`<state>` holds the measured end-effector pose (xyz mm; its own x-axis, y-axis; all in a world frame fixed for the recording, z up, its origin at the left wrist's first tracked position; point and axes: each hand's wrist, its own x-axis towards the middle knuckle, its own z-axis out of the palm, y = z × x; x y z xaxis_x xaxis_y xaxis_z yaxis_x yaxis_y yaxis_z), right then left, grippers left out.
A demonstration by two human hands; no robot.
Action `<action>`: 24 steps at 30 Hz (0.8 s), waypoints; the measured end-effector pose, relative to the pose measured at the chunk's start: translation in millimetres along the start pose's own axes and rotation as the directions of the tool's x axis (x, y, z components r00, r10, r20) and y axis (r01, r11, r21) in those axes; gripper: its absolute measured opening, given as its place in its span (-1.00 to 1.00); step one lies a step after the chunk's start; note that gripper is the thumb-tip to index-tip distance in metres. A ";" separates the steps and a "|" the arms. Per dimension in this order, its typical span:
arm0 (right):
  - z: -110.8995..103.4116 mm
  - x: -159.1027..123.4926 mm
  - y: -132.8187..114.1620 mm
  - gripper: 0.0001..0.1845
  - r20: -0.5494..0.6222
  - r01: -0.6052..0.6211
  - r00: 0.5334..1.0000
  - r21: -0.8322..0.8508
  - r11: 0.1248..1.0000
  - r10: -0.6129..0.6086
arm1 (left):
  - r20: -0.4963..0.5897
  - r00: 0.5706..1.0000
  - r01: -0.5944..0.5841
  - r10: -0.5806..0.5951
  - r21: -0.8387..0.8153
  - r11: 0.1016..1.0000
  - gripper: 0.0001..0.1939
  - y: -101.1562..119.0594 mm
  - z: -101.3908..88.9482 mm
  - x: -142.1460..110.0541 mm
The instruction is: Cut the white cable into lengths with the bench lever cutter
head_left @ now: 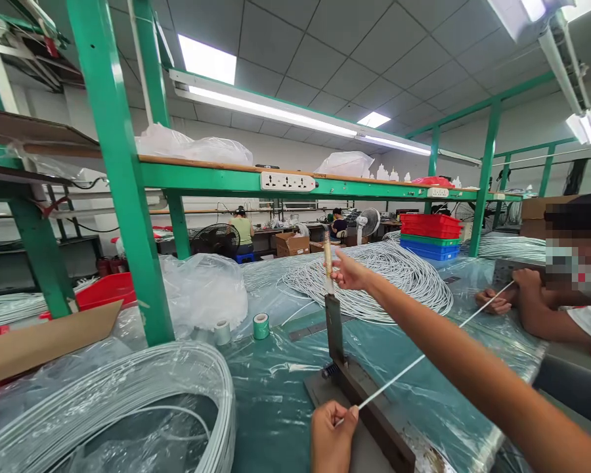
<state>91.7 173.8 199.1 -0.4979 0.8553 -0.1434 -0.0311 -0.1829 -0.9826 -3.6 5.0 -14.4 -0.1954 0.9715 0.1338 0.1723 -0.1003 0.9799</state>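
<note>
The white cable is stretched from near centre toward the right, across the lever tool. It is pinched between thumb and fingers of the left hand; farther right it is held by a co-worker's hand. The tool's upright handle is touched by the partly curled right hand (firmness cannot be told). Cable positioning seems in hand; a steady hold seems called for. Beyond, stacked crates are seen, contents hidden; at left, a red bin.
</note>
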 end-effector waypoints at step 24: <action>-19.4 -245.8 144.4 -0.42 -0.286 -0.277 0.944 -0.418 0.865 0.165 | 0.091 0.992 0.088 -0.084 -0.044 0.995 -0.55 18.6 -4.3 -2.8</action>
<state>226.4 -53.4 90.2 -0.2270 0.9160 -0.3307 0.4731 -0.1931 -0.8596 -4.0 -0.5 4.1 -0.1210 0.9920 0.0369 0.1121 -0.0232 0.9934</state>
